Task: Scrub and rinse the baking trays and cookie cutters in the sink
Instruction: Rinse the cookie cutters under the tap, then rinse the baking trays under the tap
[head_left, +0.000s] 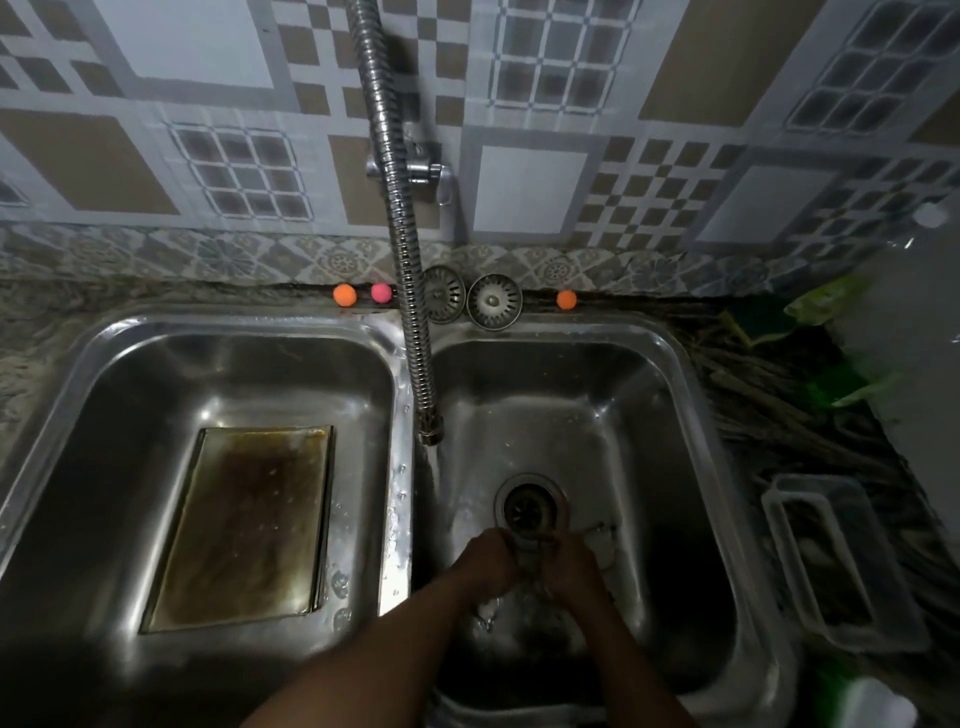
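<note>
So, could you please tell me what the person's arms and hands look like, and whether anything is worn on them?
The left forearm and right forearm are bare up to the frame's edge: no sleeves, watch or bracelet show. The left hand and right hand look ungloved too; the light is too dim to rule out a ring.

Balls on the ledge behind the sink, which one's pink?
The middle ball, just left of the faucet hose; the far-left ball and far-right ball are orange.
</note>
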